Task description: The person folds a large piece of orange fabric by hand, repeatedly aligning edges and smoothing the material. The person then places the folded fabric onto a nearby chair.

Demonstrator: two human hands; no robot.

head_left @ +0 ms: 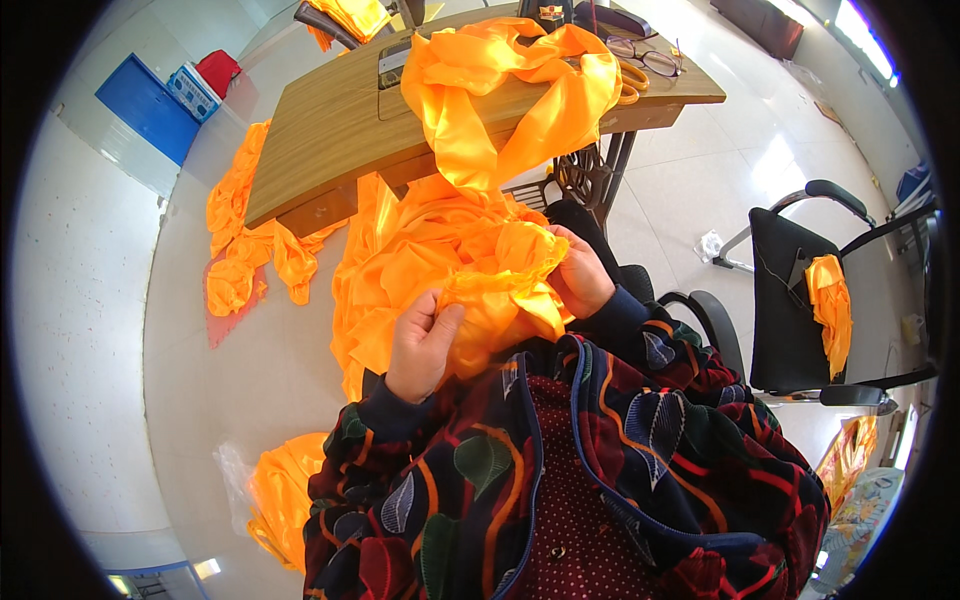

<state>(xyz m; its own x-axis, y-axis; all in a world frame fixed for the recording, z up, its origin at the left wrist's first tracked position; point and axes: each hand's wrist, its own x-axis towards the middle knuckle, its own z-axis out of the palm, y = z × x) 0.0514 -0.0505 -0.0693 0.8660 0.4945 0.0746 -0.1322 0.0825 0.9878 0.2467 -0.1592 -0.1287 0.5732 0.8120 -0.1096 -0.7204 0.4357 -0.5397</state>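
Observation:
A large heap of shiny orange fabric (400, 250) lies over my lap, and part of it runs up onto the wooden sewing table (320, 110). My left hand (422, 345) pinches a gathered edge of this cloth between thumb and fingers. On the other side my right hand (582, 275) grips the same edge, its fingers partly hidden by folds. Between the two hands the edge is bunched and wrinkled. A long twisted loop of the fabric rests on the tabletop in front of me.
Yellow-handled scissors (632, 82) and eyeglasses (660, 62) lie at the table's right end. More orange cloth (235, 270) is on the floor at left, and another pile (290, 490) near my left side. A black office chair (790, 300) stands at right, orange cloth on it.

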